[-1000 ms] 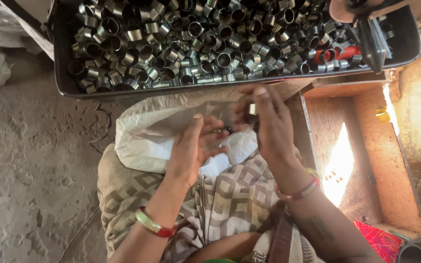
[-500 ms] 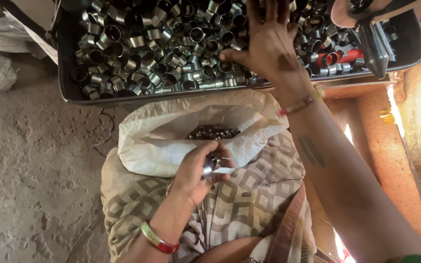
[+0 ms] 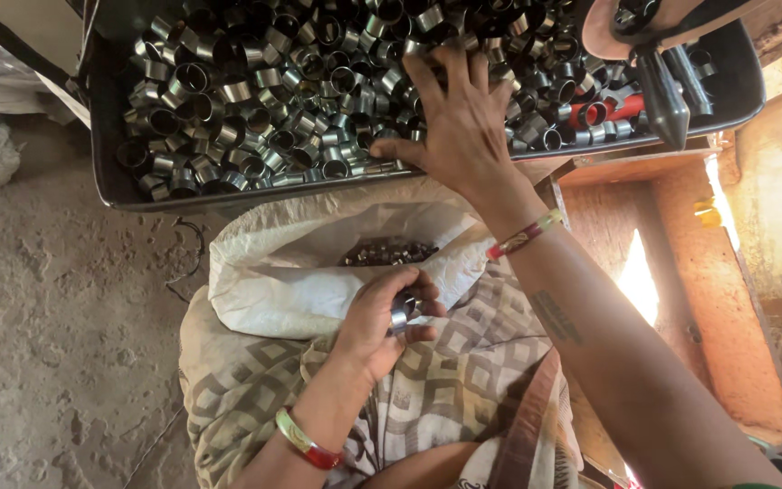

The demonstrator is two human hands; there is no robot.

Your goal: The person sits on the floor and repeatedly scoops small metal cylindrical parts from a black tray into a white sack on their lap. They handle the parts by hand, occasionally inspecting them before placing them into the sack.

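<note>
A dark metal tray (image 3: pixel 110 181) across the top is heaped with several short metal rings (image 3: pixel 255 91). My right hand (image 3: pixel 459 122) lies palm down on the rings near the tray's front edge, fingers spread among them. My left hand (image 3: pixel 382 317) rests lower, on my lap, curled around a small metal ring (image 3: pixel 400 312). Just above it sits an open white sack (image 3: pixel 319 263) with small dark metal pieces (image 3: pixel 386 252) inside. Both wrists wear bangles.
A patterned cloth (image 3: pixel 445 389) covers my lap. Rough concrete floor (image 3: pixel 38 344) lies to the left. At the top right a dark pointed tool (image 3: pixel 662 95) hangs over the tray. A rusty orange frame (image 3: pixel 681 235) stands on the right.
My right hand left the sack, reached up into the tray and now sits further in among the rings. My left hand dropped toward my lap, still holding a ring.
</note>
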